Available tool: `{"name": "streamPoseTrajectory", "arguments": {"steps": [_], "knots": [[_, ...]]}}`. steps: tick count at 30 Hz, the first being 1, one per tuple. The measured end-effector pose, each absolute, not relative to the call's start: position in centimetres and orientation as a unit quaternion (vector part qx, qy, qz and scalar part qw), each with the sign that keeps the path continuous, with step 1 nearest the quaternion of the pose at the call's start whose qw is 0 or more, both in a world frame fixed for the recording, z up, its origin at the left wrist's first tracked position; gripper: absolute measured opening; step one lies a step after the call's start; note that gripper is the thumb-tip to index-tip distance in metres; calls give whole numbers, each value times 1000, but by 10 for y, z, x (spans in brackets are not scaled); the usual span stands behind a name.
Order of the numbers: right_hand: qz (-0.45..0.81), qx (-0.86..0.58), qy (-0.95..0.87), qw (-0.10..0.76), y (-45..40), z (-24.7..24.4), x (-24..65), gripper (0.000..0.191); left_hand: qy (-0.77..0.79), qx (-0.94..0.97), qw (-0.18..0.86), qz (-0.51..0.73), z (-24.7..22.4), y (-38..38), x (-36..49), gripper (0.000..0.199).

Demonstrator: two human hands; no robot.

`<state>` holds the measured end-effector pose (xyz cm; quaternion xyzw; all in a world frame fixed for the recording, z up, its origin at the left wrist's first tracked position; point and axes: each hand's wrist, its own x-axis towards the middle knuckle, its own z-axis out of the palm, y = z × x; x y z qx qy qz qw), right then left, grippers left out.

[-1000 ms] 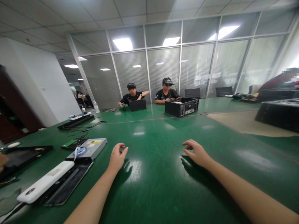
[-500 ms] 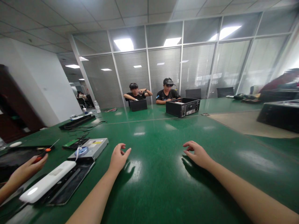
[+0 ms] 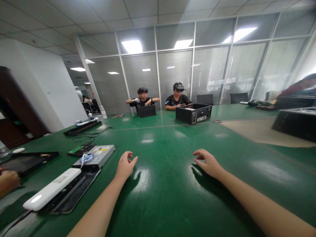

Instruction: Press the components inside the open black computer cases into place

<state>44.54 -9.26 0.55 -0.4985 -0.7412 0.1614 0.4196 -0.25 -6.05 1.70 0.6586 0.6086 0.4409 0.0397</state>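
My left hand point(image 3: 126, 166) hovers over the green table point(image 3: 158, 184), fingers loosely curved and apart, holding nothing. Across from it, my right hand point(image 3: 207, 163) is held the same way, thumb and fingers parted, with nothing between them. Both cast shadows on the shiny tabletop. Nearest to my left hand is a silver optical drive point(image 3: 105, 154) with a roll of bluish tape point(image 3: 87, 158) on it. A white power strip point(image 3: 53, 189) lies beside a black metal panel point(image 3: 74, 194) further left.
At the left edge shows another person's hand point(image 3: 8, 182), near a black tray-like panel point(image 3: 27, 163). Two people sit across the table, by a black box point(image 3: 146, 111) and an open computer case point(image 3: 190, 115). Another black case point(image 3: 296, 123) stands at right. A green circuit board point(image 3: 77, 150) lies at left.
The neighbour's hand at left, which held a screwdriver, has drawn back toward the left edge. One person across has lowered an arm to the black box. My hands have barely moved.
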Motion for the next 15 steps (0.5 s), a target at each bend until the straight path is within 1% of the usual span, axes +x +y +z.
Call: {"name": "streamPoseTrajectory", "arguments": {"steps": [6, 15], "knots": [[160, -499, -741, 420, -91, 3, 447, 22, 621, 655, 76, 423, 17, -61, -2, 34], [160, -505, -739, 417, -92, 3, 445, 22, 627, 658, 94, 407, 16, -62, -2, 32]]}}
